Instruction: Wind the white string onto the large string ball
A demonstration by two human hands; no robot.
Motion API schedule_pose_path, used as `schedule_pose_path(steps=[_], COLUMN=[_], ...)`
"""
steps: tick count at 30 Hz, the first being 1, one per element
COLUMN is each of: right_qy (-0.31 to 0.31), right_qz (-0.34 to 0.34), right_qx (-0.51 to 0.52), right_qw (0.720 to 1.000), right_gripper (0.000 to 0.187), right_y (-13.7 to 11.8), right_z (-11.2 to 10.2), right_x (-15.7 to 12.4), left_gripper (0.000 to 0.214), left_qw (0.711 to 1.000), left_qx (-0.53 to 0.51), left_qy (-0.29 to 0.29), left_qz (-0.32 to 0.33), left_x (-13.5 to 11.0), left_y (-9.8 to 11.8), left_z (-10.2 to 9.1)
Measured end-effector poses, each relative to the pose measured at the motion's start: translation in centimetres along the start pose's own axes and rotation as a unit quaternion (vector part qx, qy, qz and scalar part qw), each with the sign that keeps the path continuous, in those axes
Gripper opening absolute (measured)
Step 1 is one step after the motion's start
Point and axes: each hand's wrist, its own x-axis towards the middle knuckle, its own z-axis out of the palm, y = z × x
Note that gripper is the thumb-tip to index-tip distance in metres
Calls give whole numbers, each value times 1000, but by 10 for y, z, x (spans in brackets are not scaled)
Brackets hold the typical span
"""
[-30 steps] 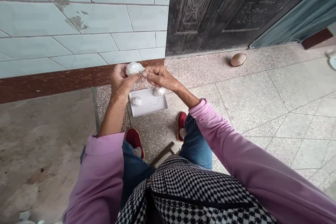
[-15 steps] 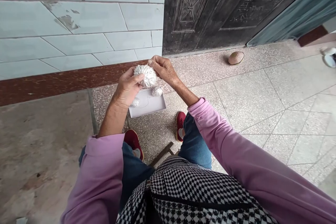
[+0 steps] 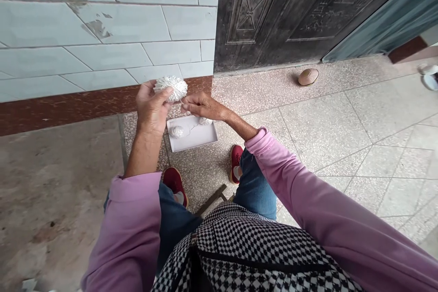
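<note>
A large ball of white yarn (image 3: 175, 87) rests in my left hand (image 3: 152, 105), its thumb pressed over the near side. My right hand (image 3: 203, 106) is just right of the ball and a little lower, thumb and fingers pinched on a thin white strand of yarn (image 3: 181, 101). Below both hands a shallow white box (image 3: 196, 140) lies on the floor. Inside it a smaller white ball (image 3: 177, 132) sits at the left, and another white ball (image 3: 205, 121) at the back right is partly hidden by my right hand. A thin strand runs between these two.
My red shoes (image 3: 175, 185) stand on the speckled floor on either side, close to the box. A tiled wall (image 3: 137, 27) and a dark carved door (image 3: 267, 13) rise in front. A pinkish-brown rounded object (image 3: 308, 76) lies by the door. Part of a stool (image 3: 212, 200) shows beneath me.
My left hand has shifted left with the yarn ball and turned it. My right hand has come down from the ball's top right to its lower right, uncovering more of the left small ball.
</note>
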Motion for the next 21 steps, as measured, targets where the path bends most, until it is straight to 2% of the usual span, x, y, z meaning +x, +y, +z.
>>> schedule_pose_path(steps=[3,6,9,12,15,18,21], right_qy=[-23,23,108,177,201,209,209], right_qz=[-15,-13,12,49,72,89,84], right_qx=[45,76,83,88,97,100,110], right_qw=[999,997,991,979,972,969,968], right_gripper=[71,83,80,79,79,80,79], right_y=[-6,-15,-23,-27,-28,-26,-20], right_z=[-3,-11,-19,-22,-22,-20,-20], right_x=[-4,-5,-3,1,3,6,9], left_gripper=[72,61,48,51,62,71,68], left_qw=[998,996,992,988,985,985,987], left_qx=[50,92,98,69,36,16,7], left_qy=[25,-7,-70,-114,-135,-131,-114], left_qz=[18,9,-31,-78,-102,-107,-112], left_x=[0,-6,-15,-24,-28,-28,-26], left_y=[-5,-4,3,9,9,6,4], left_z=[-6,-5,2,9,15,17,18])
